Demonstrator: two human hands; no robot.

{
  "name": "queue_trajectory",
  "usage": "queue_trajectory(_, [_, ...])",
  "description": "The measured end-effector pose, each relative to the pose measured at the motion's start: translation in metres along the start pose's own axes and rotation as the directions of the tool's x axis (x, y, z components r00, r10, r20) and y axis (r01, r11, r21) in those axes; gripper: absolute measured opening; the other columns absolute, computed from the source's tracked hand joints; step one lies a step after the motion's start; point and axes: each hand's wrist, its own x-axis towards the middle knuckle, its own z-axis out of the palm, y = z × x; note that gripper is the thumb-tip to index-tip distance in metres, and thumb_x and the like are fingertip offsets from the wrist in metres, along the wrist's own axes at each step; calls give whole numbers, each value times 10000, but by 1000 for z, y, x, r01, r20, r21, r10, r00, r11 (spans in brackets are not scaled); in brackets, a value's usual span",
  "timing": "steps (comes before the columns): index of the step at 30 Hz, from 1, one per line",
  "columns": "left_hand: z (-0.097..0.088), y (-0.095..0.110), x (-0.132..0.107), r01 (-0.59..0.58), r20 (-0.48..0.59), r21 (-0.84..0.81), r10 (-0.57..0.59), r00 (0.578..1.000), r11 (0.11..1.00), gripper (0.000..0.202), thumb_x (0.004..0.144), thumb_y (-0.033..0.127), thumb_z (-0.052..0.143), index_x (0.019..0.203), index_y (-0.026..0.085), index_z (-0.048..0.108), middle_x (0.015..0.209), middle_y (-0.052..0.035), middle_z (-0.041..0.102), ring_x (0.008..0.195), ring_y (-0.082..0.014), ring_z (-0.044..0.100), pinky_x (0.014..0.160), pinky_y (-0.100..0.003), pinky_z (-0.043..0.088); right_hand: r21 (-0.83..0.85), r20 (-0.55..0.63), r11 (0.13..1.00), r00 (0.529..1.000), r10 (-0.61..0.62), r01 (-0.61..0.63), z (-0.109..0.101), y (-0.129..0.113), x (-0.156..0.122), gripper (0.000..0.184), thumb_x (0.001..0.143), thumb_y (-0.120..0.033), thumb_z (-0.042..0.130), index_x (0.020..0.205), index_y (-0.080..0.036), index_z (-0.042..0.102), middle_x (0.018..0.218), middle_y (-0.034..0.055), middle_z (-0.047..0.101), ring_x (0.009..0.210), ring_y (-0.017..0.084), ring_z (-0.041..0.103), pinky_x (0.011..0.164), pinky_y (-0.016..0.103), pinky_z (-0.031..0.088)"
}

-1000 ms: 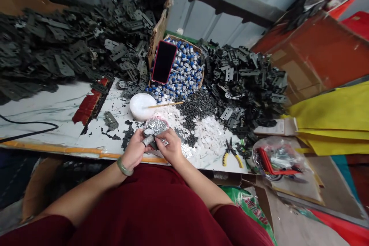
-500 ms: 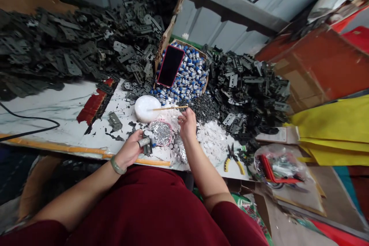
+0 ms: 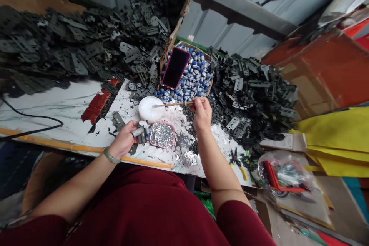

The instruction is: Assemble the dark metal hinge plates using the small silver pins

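Scuffed white worktop (image 3: 52, 103) with orange edging, heaped with dark metal brackets (image 3: 253, 100); also a white round block (image 3: 148, 109), foil-lined dish (image 3: 162, 134), cardboard tray (image 3: 198, 50), yellow-handled pliers (image 3: 235, 161).

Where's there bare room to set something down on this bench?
Bare white tabletop lies left of the red patch, between the dark metal plates and the orange edge strip, a black cable along its front. Crowded: around the foil-lined tray and rightward through white discs and black brackets.

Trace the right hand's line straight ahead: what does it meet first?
Probably the cardboard box of blue-and-white parts, just beyond the right hand, which pinches a wooden stick. The fingers point roughly that way, but the hand's height is unclear, so it might pass over the box's near edge.
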Motion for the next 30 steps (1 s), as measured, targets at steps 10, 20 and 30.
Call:
queue_trajectory(10, [-12,21,-20,167,430,226,-252,867,960,256,690,266,743,825,188,541,716,-24,663,542,-136,610,465,-220,460,33,401,980,901,167,-196,-15,-20,-10,384,732,-594,621,732,-214,566,656,-10,545,589,126,511,578,278,445])
queue_trajectory(20, [-58,-13,-41,216,263,308,-301,917,926,176,719,247,676,801,183,535,634,20,611,450,-84,519,407,-170,366,-223,127,942,951,282,-250,17,32,36,297,774,-471,590,827,-186,526,655,-13,515,627,135,503,601,270,432])
queue_trajectory(30, [-83,-26,-46,243,218,289,-311,925,926,225,716,295,703,768,178,518,619,31,583,454,-76,498,408,-167,341,-253,855,520,440,-274,816,69,3,-52,252,889,-187,489,1116,-248,580,1150,96,568,1068,245,477,862,408,422])
